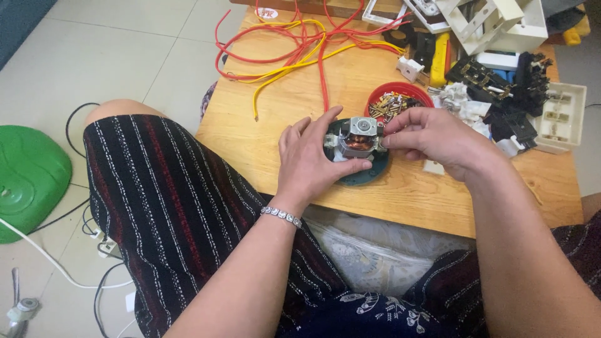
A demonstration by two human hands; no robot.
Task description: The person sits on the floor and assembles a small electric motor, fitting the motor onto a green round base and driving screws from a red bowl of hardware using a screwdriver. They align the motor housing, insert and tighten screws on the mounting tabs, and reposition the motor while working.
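small motor assembly held on a low wooden table

containers: a round red bowl (399,99) with a smooth plastic rim stands on the table just behind the motor. it holds a loose heap of small brass-coloured and grey metal parts; the single pieces are too small to tell apart. a white open box (566,116) at the right edge holds small metal fittings.

work item: a small electric motor (358,141) sits on a dark teal round base (369,173), near the front edge of the wooden table (275,125). the motor shows a copper-coloured wire winding, a stacked grey metal core and a square silver plate on top.

grip: the left hand (311,159) is closed around the left side of the motor and base, thumb pressed on the front of the base, fingers curved over the top left. the right hand (432,136) has thumb and fingertips pinched together against the right side of the motor; whether a small part lies between them cannot be told. a beaded silver bracelet (281,216) circles the left wrist.

surroundings: red and yellow insulated wires (300,44) lie in loose loops across the far part of the table. a pile of white and black plastic electrical parts (501,69) fills the far right corner. the table top is pale, smooth-grained wood. a green plastic object (28,178) rests on the tiled floor at left.
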